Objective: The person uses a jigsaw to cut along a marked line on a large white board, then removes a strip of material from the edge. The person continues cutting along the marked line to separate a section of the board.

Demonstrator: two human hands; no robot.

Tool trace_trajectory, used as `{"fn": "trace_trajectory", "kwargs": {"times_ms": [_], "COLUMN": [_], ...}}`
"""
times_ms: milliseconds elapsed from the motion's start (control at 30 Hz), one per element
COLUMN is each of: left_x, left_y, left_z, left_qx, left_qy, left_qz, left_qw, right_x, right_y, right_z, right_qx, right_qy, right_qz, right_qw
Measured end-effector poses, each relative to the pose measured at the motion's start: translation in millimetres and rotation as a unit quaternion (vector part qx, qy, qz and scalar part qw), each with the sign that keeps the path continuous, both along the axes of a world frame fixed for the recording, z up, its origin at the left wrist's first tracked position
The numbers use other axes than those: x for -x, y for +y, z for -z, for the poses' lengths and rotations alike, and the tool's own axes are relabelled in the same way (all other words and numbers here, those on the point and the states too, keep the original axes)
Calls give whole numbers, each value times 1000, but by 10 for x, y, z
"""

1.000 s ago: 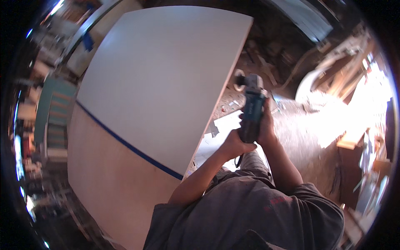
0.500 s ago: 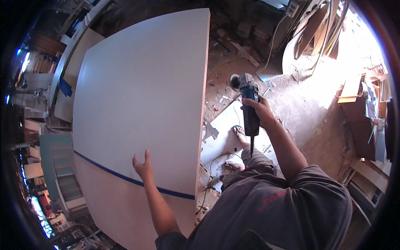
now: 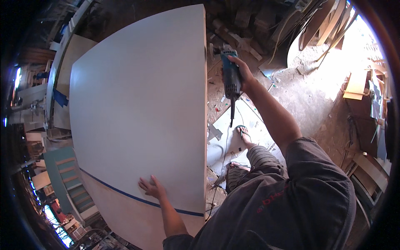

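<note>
A big pale panel [image 3: 137,104] with a dark blue stripe [image 3: 121,191] across its near part fills the left and middle of the view. My left hand [image 3: 153,187] rests palm down on it, fingers spread, just beyond the stripe. In my right hand [image 3: 243,71] is a blue and black angle grinder [image 3: 231,81], gripped round its body. The grinder's head points away from me beside the panel's right edge; whether its disc touches that edge I cannot make out. Its cord hangs from the rear end toward the floor.
My sandalled feet stand on or beside a white sheet [image 3: 221,152] on the littered floor. Bent boards and offcuts [image 3: 323,29] lean at the far right. A green ladder-like frame [image 3: 66,177] and stacked wood occupy the left side.
My right hand has carried the grinder farther away and left, close to the panel's edge. My left hand, raised before, is now flat on the panel, nearer to me.
</note>
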State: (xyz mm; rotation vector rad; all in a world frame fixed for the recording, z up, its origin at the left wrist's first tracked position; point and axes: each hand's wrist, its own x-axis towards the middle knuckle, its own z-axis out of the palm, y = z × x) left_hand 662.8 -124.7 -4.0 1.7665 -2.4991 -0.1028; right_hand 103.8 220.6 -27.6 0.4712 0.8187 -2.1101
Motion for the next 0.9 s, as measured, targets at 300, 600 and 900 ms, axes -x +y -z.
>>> {"fn": "trace_trajectory", "kwargs": {"times_ms": [300,600,900], "left_x": [-107,-204,-178], "left_y": [-11,-58,-78], "left_z": [42,76,93], "left_qx": [-29,5,-5], "left_qy": [82,78,81], "left_qz": [4,52,52], "left_qw": [996,996,995], "right_x": [488,-215,-1357], "right_y": [-256,-262,-182], "right_z": [40,35,-44], "right_qx": [50,39,19], "right_qy": [46,1,-38], "right_qz": [-21,-17,-18], "right_qw": [997,999,999]}}
